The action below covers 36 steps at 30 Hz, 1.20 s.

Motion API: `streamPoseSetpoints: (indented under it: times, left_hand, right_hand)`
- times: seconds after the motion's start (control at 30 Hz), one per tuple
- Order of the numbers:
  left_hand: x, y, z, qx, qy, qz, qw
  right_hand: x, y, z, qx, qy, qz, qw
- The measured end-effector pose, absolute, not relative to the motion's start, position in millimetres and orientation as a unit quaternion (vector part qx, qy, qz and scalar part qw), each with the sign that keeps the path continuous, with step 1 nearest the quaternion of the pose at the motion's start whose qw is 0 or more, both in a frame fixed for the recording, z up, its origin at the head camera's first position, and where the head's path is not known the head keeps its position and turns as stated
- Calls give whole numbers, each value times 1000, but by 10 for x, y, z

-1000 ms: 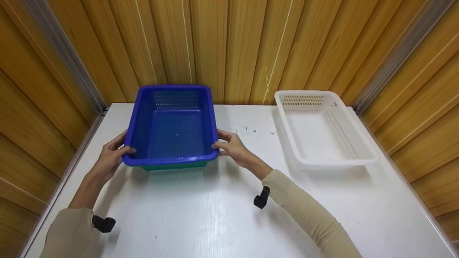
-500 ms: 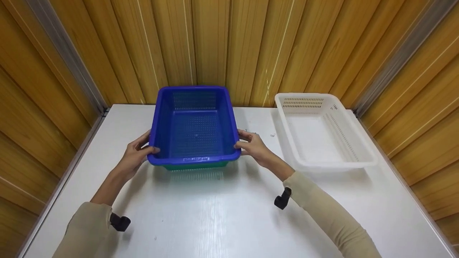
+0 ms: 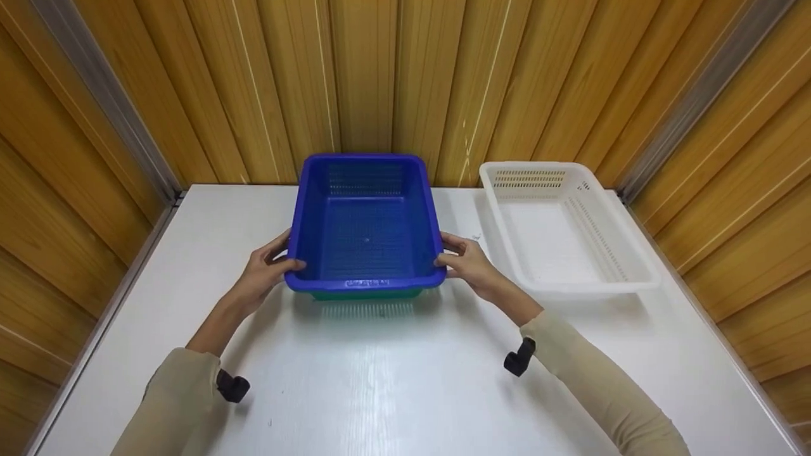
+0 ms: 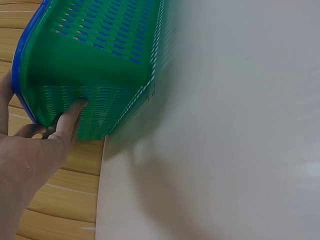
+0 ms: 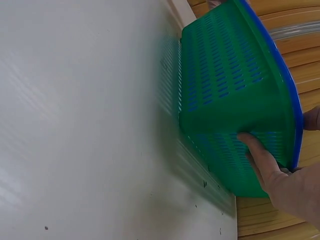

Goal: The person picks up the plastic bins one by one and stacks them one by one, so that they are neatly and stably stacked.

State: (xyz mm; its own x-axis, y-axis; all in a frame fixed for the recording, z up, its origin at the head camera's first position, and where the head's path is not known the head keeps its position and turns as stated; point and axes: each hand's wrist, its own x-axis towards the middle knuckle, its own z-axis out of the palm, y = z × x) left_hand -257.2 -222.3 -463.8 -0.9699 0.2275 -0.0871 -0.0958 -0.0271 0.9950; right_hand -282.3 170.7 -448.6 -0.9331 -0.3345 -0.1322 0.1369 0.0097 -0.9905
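A blue plastic basket (image 3: 367, 284) sits nested inside a green perforated basket (image 4: 70, 62), near the back middle of the table. In the head view only a strip of the green one shows below the blue rim. My left hand (image 3: 266, 272) grips the left side near the front corner, thumb over the blue rim. On the opposite side my right hand (image 3: 472, 266) holds the stack the same way. From the right wrist view, fingers (image 5: 257, 152) of that hand lie against the slotted green wall, under the rim. No contents show inside the blue basket.
To the right stands a white slotted basket (image 3: 586, 288) on the white table (image 3: 374, 380). Wood-patterned panels (image 3: 367, 76) close off the back and both sides, with the stack close to the back panel.
Both hands have carried the nested blue and green baskets rightward, from the left part of the table toward the middle, nearer the white basket. The grip looks the same throughout.
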Motion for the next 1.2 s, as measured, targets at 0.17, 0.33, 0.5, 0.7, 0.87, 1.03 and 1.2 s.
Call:
streamPoseSetpoints:
  times: [0.17, 0.33, 0.5, 0.7, 0.87, 1.03, 1.2]
  left_hand:
    - [-2593, -2161, -4676, 55, 688, 714, 120]
    - [-2579, -2158, -4672, 57, 706, 695, 122]
    - [-2583, -2164, -4633, 53, 738, 660, 131]
    - [-2571, -2198, -4559, 52, 771, 620, 136]
    - [-2591, -2224, -4466, 52, 800, 584, 127]
    - [-2643, -2255, -4319, 62, 824, 556, 85]
    - [-2705, -2217, -4093, 73, 824, 562, 11]
  right_hand:
    - [-2795, 1786, -4491, -64, 690, -702, 167]
    - [-2768, 1821, -4486, -76, 693, -695, 173]
    - [-2751, 1858, -4466, -79, 700, -685, 185]
    - [-2749, 1920, -4417, -105, 694, -676, 223]
    - [-2742, 2009, -4339, -123, 714, -649, 234]
    - [-2735, 2147, -4230, -132, 725, -636, 228]
    - [-2738, 2360, -4100, -140, 739, -625, 208]
